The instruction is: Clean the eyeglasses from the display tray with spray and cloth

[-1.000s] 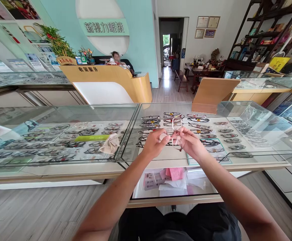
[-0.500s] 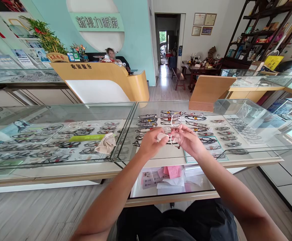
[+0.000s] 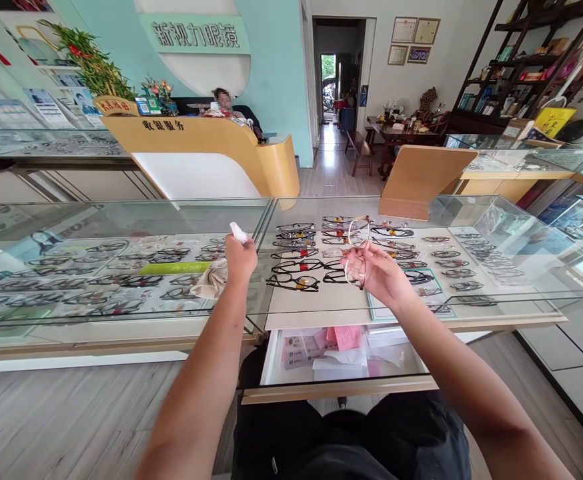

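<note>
My right hand [image 3: 381, 272] is closed on a pair of glasses [image 3: 350, 235] with a pale, whitish frame, held up on edge above the glass counter. Its two rims stand one above the other. My left hand [image 3: 241, 259] is raised to the left, over the seam between two counter sections. Its fingers wrap a small white bottle-like object [image 3: 238, 232], whose top pokes out above the thumb. Just beside the left wrist a crumpled beige cloth [image 3: 210, 283] lies on the counter top. Rows of dark-framed glasses [image 3: 295, 267] lie under the glass below my hands.
An open drawer [image 3: 271, 363] with pink and white papers [image 3: 346, 337] sits in front of my lap. A wooden stand [image 3: 424, 180] rises from the counter's far side. Beyond is a cash desk [image 3: 276, 167] with a person [image 3: 222, 100] behind it.
My left hand has moved left, away from the glasses, carrying the small white object toward the cloth. My right hand still holds the glasses in nearly the same place.
</note>
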`<state>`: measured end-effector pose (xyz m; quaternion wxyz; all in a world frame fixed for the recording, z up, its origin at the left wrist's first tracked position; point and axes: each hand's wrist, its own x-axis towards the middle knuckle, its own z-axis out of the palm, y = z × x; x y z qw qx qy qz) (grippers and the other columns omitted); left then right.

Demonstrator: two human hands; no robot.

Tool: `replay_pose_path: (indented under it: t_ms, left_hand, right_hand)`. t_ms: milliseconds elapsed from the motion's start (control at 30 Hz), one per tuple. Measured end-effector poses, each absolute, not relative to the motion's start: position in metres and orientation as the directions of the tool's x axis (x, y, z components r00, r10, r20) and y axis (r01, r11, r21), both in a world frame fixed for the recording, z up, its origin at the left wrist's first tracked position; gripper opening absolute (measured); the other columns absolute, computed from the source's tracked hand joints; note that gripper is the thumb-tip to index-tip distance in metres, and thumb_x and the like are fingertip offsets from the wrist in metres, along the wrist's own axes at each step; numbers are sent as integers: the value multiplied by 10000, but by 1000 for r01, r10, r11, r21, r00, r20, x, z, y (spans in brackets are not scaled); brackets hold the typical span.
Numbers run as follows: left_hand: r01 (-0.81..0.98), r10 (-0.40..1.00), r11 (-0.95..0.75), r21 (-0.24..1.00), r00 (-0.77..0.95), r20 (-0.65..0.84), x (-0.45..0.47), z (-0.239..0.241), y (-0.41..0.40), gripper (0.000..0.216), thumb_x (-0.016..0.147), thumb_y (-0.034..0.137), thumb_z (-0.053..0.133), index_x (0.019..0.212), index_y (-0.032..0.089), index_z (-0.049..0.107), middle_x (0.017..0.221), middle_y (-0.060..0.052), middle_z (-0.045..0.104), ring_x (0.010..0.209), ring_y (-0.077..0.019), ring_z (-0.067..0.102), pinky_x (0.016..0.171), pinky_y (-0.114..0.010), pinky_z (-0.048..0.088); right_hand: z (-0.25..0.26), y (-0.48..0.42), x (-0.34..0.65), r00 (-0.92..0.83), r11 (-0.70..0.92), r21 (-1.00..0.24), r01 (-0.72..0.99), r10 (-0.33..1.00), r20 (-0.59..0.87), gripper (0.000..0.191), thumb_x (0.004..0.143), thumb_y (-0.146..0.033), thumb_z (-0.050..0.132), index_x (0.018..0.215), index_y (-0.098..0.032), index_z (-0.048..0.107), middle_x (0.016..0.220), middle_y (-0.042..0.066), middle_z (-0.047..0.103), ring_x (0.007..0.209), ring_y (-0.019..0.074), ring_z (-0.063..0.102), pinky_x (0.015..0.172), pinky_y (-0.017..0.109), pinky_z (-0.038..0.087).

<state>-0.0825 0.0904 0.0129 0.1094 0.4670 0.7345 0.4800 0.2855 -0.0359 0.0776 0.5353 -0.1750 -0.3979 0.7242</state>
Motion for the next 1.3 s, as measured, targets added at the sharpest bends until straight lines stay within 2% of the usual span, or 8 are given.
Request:
replay_pose_path:
  t_ms: [233,367,467,567,700,800,1033,1300]
  left_hand:
    - [574,791,187,797,-569,224,-85,6,85,443,878,317,695,1290,204,576,1228,-210,724,1237,-463,707,1129,-622,532]
    - [609,722,177,773,-614,318,-89,22,78,678,854,256,702,1482,142,475,1481,-236,624,1432,-407,595,1265,-551,432]
    - [705,697,265,658,-611,375,-104,43,68,674,942,270,595,1568,114,398,1573,-236,560,1463,-352,567,1265,-496,423]
    - [809,814,337,482,-508,282,-127,59,55,459,972,286,571,1422,200,591,1391,-140,726,1270,-303,697,1093,-412,542]
    - [843,883,417,339,-464,68,-155,61,39,237,839,361,771,1030,220,767,1195,-138,820,1151,-382,745,978,-431,563]
    - [853,884,456,254,-468,-16,-171,56,28,252,844,333,760,1064,215,793,1288,-160,808,1185,-400,741,927,-416,557]
    - [909,925,379,175,-366,-102,-187,53,15,331,898,436,761,1172,250,774,1237,-59,835,1070,-264,779,763,-293,508]
    - [949,950,312,54,-313,11,-176,49,21,347,841,313,769,1181,243,743,1300,-137,790,1240,-356,718,950,-371,524]
  right_hand:
    - [76,-37,285,-367,-103,-761,-641,911,186,238,898,-377,876,897,-262,669,974,22,791,1002,218,808,860,332,644]
    - [76,-37,286,-356,-108,-756,-645,918,173,197,903,-351,866,919,-267,689,979,20,792,1005,221,807,855,334,646]
    - [78,-38,289,-355,-116,-750,-651,920,166,185,898,-337,873,926,-273,701,975,17,793,1017,215,807,843,318,652]
    - [79,-38,293,-340,-112,-747,-655,927,160,164,903,-319,870,928,-271,715,967,19,794,988,199,805,842,304,659]
    - [81,-39,295,-343,-117,-746,-656,926,156,148,893,-321,883,932,-272,749,965,17,799,996,196,813,864,301,671]
    - [82,-40,295,-348,-123,-753,-647,926,148,149,881,-330,898,928,-282,765,961,12,805,1012,199,819,868,300,676]
    - [80,-40,294,-370,-142,-755,-641,918,142,164,863,-323,914,933,-273,774,964,11,814,1024,198,826,849,272,675]
    - [78,-39,293,-366,-144,-758,-636,921,132,153,873,-313,896,923,-267,759,965,24,811,1014,208,827,822,276,674]
